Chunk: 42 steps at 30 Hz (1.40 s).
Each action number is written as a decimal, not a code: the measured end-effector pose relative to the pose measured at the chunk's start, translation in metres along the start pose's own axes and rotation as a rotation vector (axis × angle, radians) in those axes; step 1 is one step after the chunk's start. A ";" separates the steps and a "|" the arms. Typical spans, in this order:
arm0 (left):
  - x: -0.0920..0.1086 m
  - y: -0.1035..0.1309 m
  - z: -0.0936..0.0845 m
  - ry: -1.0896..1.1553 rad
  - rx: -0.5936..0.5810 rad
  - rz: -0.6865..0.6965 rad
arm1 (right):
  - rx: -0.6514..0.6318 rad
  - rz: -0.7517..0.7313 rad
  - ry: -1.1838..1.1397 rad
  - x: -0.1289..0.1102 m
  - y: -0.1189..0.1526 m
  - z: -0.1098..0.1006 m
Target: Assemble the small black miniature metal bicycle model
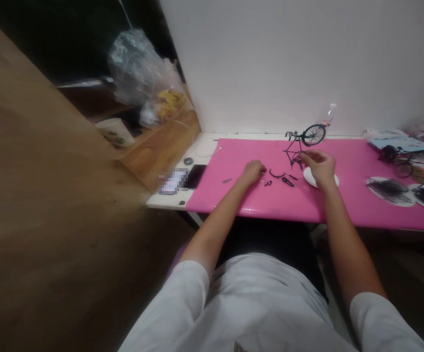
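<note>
A black model bicycle [294,149] with one spoked wheel [313,135] is tilted over the far part of the pink table mat. My right hand [322,167] is closed, thumb and fingertips pinched at the bicycle's frame. Left of it, my left hand [254,172] rests low over the mat with its fingers curled together; a small dark bit shows at the fingertips, too small to name. Between the hands lie a curved black part [277,175], a black oblong part [288,182] and several tiny dark pieces [268,184]. A white plate [310,178] sits partly under my right hand.
Two white plates with black parts [390,190] and another dark model bicycle [398,159] are at the right. A phone [174,182] and a dark flat device [196,176] lie at the left end. A white wall [288,63] rises behind; a wooden panel [43,146] stands left.
</note>
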<state>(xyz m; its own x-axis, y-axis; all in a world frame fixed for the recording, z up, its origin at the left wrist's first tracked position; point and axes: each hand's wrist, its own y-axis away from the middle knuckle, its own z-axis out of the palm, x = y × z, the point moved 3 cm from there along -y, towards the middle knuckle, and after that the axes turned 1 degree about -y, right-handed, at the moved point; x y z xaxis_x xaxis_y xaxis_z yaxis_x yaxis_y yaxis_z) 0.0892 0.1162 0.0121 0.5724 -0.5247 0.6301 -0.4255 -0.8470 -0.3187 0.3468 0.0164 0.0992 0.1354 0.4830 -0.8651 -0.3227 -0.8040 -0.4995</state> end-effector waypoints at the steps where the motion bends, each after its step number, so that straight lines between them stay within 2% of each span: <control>1: 0.003 0.000 0.000 -0.064 -0.024 -0.009 | -0.004 0.004 -0.001 0.000 0.000 0.000; 6: 0.024 0.006 0.004 -0.427 -0.142 -0.017 | -0.022 0.012 -0.008 0.000 0.001 0.001; 9: 0.037 0.010 0.006 -0.522 -0.119 0.007 | -0.020 0.013 -0.017 0.000 0.001 0.001; 12: 0.047 0.012 0.006 -0.498 -0.054 0.000 | -0.022 0.025 -0.013 0.001 0.000 0.001; 16: 0.058 0.018 -0.005 -0.339 0.088 -0.027 | -0.028 0.028 -0.014 0.002 0.000 0.000; 21: 0.074 0.051 -0.021 0.055 0.157 0.015 | -0.028 0.048 -0.023 0.001 0.001 0.002; 24: 0.085 0.074 -0.031 0.266 0.145 0.061 | -0.038 0.045 -0.017 -0.002 0.003 0.004; 27: 0.093 0.092 -0.039 0.384 0.081 0.103 | -0.046 0.038 -0.015 -0.006 0.005 0.005; 31: 0.090 0.111 -0.047 0.549 -0.001 0.027 | -0.055 0.032 -0.033 -0.012 0.006 0.006; 34: 0.086 0.119 -0.056 0.654 -0.012 0.003 | -0.062 0.034 -0.040 -0.017 0.007 0.007; 36: 0.086 0.121 -0.067 0.687 0.001 -0.008 | -0.069 0.041 -0.041 -0.019 0.008 0.008; 38: 0.089 0.124 -0.083 0.717 0.064 -0.039 | -0.077 0.050 -0.039 -0.022 0.009 0.009; 40: 0.096 0.127 -0.102 0.753 0.123 -0.034 | -0.087 0.054 -0.038 -0.023 0.010 0.010; 42: 0.106 0.134 -0.121 0.771 0.135 -0.009 | -0.089 0.063 -0.039 -0.022 0.010 0.011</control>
<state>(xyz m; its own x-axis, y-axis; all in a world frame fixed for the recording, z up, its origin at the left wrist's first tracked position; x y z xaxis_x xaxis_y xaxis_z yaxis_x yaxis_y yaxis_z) 0.0083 -0.0421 0.1214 -0.0938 -0.3521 0.9313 -0.3062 -0.8798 -0.3634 0.3306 0.0010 0.1139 0.0798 0.4422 -0.8934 -0.2448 -0.8601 -0.4476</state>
